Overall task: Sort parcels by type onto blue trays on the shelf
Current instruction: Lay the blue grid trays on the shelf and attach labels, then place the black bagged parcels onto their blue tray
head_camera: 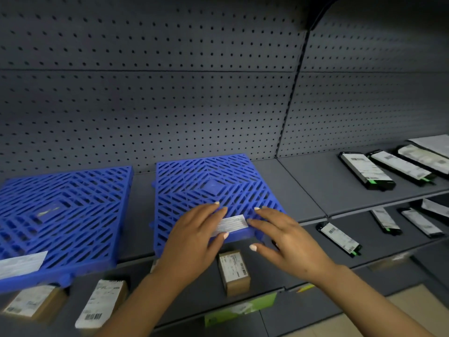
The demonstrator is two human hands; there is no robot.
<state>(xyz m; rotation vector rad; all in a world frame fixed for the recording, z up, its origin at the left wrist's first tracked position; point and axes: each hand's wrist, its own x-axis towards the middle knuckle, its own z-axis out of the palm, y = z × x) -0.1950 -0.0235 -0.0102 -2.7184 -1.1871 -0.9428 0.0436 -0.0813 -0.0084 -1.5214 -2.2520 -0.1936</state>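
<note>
Both my hands reach forward over the near edge of the middle blue tray [211,186]. My left hand [194,237] lies with its fingers straight across the left end of a white label [232,224] on that tray's near rim, and my right hand [289,239] touches the label's right end with relaxed, spread fingers; neither hand curls round anything. This tray is a flat square grid of slanted slots and carries nothing but the label. To its left sits a second blue tray [63,215], of the same kind, with its own white label [21,263] at the near left corner.

Below the trays, on the lower shelf [189,295], lie brown cardboard parcels with white address labels: one [234,271] just under my hands, two more [102,302] [31,302] to the left. Far right, black flat parcels [366,171] with white labels lie in rows on the upper shelf [323,188], and others [340,238] lie on the shelf beneath.
</note>
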